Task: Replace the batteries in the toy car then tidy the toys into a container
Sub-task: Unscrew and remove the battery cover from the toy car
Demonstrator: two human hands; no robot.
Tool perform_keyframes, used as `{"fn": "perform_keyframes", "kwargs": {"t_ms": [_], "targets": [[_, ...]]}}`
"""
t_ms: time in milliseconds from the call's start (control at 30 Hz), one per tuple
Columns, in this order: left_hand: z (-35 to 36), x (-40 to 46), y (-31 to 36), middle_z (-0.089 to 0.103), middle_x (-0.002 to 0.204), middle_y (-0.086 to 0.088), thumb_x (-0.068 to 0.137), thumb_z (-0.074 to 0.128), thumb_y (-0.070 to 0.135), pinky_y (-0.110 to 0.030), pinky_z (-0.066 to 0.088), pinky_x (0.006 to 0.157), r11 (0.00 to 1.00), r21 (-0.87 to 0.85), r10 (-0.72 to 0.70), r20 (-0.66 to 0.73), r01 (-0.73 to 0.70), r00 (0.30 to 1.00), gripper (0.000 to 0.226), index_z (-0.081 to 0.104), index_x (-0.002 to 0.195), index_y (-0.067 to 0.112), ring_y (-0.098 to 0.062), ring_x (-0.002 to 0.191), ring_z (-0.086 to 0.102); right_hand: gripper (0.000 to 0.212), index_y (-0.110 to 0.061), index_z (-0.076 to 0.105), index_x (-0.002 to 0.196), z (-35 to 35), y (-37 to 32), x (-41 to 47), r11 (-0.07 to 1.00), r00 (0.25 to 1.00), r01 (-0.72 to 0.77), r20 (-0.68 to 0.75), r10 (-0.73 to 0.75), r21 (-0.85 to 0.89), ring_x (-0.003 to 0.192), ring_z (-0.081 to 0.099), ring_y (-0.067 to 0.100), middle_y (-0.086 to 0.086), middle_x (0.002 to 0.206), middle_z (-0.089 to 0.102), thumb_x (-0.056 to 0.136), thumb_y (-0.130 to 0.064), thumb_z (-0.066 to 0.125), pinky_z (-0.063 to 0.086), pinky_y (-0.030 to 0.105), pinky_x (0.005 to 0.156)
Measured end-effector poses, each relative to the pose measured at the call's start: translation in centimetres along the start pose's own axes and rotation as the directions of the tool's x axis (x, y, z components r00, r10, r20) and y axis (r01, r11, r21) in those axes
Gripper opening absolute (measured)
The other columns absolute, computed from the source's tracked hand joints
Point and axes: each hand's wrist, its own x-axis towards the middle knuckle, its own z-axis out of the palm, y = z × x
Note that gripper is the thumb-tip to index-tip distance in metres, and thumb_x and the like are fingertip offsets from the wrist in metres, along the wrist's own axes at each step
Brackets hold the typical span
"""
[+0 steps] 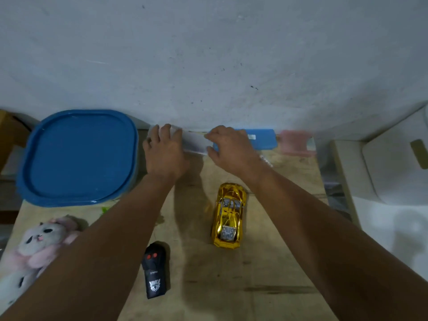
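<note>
A: Start at nine o'clock. What's there?

B: A big blue lid (78, 156), smooth plastic with rounded corners, shut on the container at the table's left edge. Below it, at seven o'clock, a soft grey-and-pink plush toy (39, 246); it will squash wherever you grab it.

A: And your hands?

B: Both reach to twelve o'clock, against the wall. Your left hand (165, 150) has fingers curled over one end of a pale, clear flat pack (195, 142); your right hand (231, 148) pinches its other end. What it holds I cannot tell, since it's blurred. I'd guess batteries. It looks light and slick, so hold it by the edges.

A: Below them?

B: A black remote (155, 271) at six o'clock, matte and blunt-nosed. The toy car (229, 216) sits at the centre, just right of it, on its wheels, nose toward the wall. The gold chrome shell looks hard and slippery; grip its flanks, not the roof.

A: Further right?

B: A flat blue case (264, 140) and something pink (296, 142) at one o'clock, touching the wall.
</note>
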Motion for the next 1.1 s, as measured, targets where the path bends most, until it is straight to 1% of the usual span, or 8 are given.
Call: {"fn": "perform_keyframes", "kwargs": {"t_ms": [100, 300, 467, 533, 667, 800, 933, 1100], "targets": [[0.7, -0.6, -0.3, 0.022, 0.170, -0.011, 0.098, 0.057, 0.036, -0.063, 0.021, 0.121, 0.998, -0.040, -0.054, 0.036, 0.056, 0.998, 0.065, 0.037, 0.158, 0.021, -0.041, 0.158, 0.010, 0.038, -0.032, 0.063, 0.130, 1.1, -2.3, 1.4, 0.996, 0.996, 0.039, 0.086, -0.033, -0.078, 0.121, 0.052, 0.024, -0.001, 0.135, 0.055, 0.093, -0.037, 0.061, 0.036, 0.044, 0.094], [1.3, -1.2, -0.8, 0.007, 0.174, -0.011, 0.102, 0.054, 0.027, -0.061, 0.039, 0.113, 0.989, -0.113, -0.097, 0.004, 0.097, 0.995, 0.060, 0.038, 0.160, 0.023, -0.049, 0.155, 0.014, 0.038, -0.031, 0.066, 0.127, 2.3, -3.0, 2.4, 0.995, 0.998, 0.026, 0.060, -0.020, -0.095, 0.125, 0.050, 0.025, 0.001, 0.140, 0.053, 0.092, -0.017, 0.059, 0.038, 0.043, 0.095], [1.6, -1.5, -1.2, 0.008, 0.172, -0.015, 0.103, 0.055, 0.020, -0.055, 0.046, 0.108, 0.950, -0.271, -0.171, -0.032, 0.156, 0.985, 0.057, 0.039, 0.158, 0.020, -0.051, 0.137, 0.044, 0.043, -0.023, 0.062, 0.131, 2.1, -3.0, 2.3, 0.988, 0.997, 0.051, 0.063, -0.042, -0.143, 0.123, 0.053, 0.028, 0.005, 0.139, 0.055, 0.089, -0.015, 0.061, 0.040, 0.044, 0.095], [1.8, -1.5, -1.3, 0.010, 0.172, -0.015, 0.104, 0.053, 0.020, -0.053, 0.045, 0.110, 0.935, -0.314, -0.184, -0.036, 0.164, 0.982, 0.057, 0.038, 0.159, 0.019, -0.049, 0.134, 0.047, 0.043, -0.021, 0.061, 0.131, 2.0, -3.0, 2.2, 0.986, 0.997, 0.054, 0.065, -0.044, -0.159, 0.122, 0.053, 0.028, 0.005, 0.138, 0.055, 0.088, -0.016, 0.061, 0.040, 0.044, 0.095], [2.0, -1.1, -1.6, 0.010, 0.172, -0.016, 0.105, 0.054, 0.017, -0.049, 0.041, 0.116, 0.902, -0.392, -0.208, -0.034, 0.178, 0.977, 0.056, 0.039, 0.160, 0.016, -0.044, 0.141, 0.045, 0.041, -0.018, 0.063, 0.130, 1.9, -3.3, 2.5, 0.984, 0.995, 0.086, 0.060, -0.077, -0.156, 0.126, 0.049, 0.028, 0.006, 0.141, 0.053, 0.089, -0.021, 0.061, 0.040, 0.043, 0.098], [2.3, -1.1, -1.9, 0.011, 0.172, -0.017, 0.105, 0.056, 0.017, -0.045, 0.034, 0.121, 0.871, -0.462, -0.211, -0.037, 0.171, 0.977, 0.057, 0.039, 0.159, 0.013, -0.040, 0.150, 0.036, 0.049, -0.024, 0.056, 0.137, 2.4, -3.7, 2.7, 0.982, 0.990, 0.123, 0.080, -0.113, -0.142, 0.122, 0.050, 0.028, 0.006, 0.136, 0.052, 0.090, -0.031, 0.066, 0.044, 0.043, 0.094], [2.2, -1.3, -1.9, 0.010, 0.173, -0.017, 0.104, 0.058, 0.017, -0.041, 0.029, 0.123, 0.835, -0.524, -0.221, -0.039, 0.169, 0.974, 0.059, 0.038, 0.159, 0.011, -0.036, 0.155, 0.026, 0.042, -0.016, 0.063, 0.128, 2.8, -4.3, 3.2, 0.978, 0.989, 0.147, 0.051, -0.141, -0.151, 0.121, 0.050, 0.028, 0.007, 0.134, 0.053, 0.091, -0.034, 0.066, 0.046, 0.042, 0.091], [2.0, -1.4, -1.8, 0.011, 0.173, -0.016, 0.105, 0.058, 0.017, -0.046, 0.031, 0.122, 0.805, -0.569, -0.228, -0.038, 0.166, 0.973, 0.057, 0.039, 0.159, 0.014, -0.036, 0.155, 0.026, 0.039, -0.014, 0.062, 0.125, 2.7, -5.2, 3.9, 0.977, 0.989, 0.145, 0.016, -0.144, -0.158, 0.110, 0.057, 0.027, 0.008, 0.122, 0.059, 0.092, -0.033, 0.068, 0.050, 0.038, 0.084]]}}
